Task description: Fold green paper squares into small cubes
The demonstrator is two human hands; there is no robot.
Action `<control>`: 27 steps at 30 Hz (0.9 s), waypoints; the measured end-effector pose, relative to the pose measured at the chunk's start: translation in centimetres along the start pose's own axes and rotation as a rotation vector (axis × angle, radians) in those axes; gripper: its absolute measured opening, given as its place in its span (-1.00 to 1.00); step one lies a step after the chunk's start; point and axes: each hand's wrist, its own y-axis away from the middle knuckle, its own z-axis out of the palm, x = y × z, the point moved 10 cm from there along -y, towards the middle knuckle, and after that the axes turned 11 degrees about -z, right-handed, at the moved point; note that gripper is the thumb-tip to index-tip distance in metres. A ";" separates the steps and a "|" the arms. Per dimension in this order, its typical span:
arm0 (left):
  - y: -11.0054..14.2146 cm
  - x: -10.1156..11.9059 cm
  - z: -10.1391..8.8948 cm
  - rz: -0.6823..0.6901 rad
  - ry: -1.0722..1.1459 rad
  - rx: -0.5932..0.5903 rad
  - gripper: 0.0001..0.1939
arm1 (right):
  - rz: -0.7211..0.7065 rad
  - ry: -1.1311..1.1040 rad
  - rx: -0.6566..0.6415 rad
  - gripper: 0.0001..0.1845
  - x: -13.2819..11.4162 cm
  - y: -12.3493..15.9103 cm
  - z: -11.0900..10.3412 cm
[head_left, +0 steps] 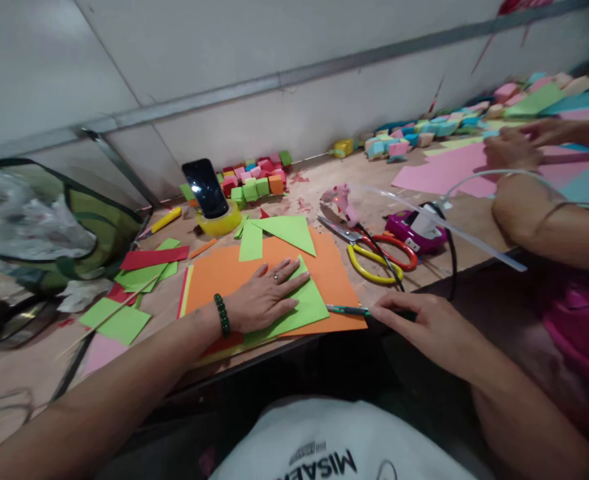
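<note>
My left hand [262, 297] lies flat with its fingers spread, pressing on a light-green foam sheet [309, 303]. That green piece rests on a larger orange sheet [342, 287], with red and yellow edges showing under its left side. In my right hand [424, 323] is a slim green pen [347, 310], its tip at the right corner of the green piece. Above my left hand, a pointed green offcut [289, 230] and a green strip [251, 241] lie across the orange sheet. The far end of the pen is hidden in my right hand.
Scissors [374, 257] and a purple power strip [414, 232] with cables lie to the right. A phone [205, 190] leans on a yellow tape roll [219, 219]. Colored foam cubes [254, 180] line the wall. A co-worker's hands [514, 150] handle pink sheets. A green bag [89, 220] stands left.
</note>
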 end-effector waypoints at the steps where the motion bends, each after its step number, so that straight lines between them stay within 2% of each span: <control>1: -0.1 -0.2 0.0 -0.003 -0.003 0.001 -0.43 | 0.000 -0.007 -0.010 -0.63 -0.1 0.0 0.2; 10: -0.3 -0.2 0.3 0.000 -0.036 0.055 -0.43 | 0.046 -0.114 -0.039 -0.61 0.8 0.9 1.3; 17: -0.4 -0.2 0.3 0.002 -0.031 0.059 -0.42 | 0.113 -0.148 -0.116 -0.57 2.2 1.6 2.4; 27: -0.4 -0.3 0.2 -0.002 -0.017 0.069 -0.41 | 0.104 -0.146 -0.112 -0.57 1.2 1.7 2.8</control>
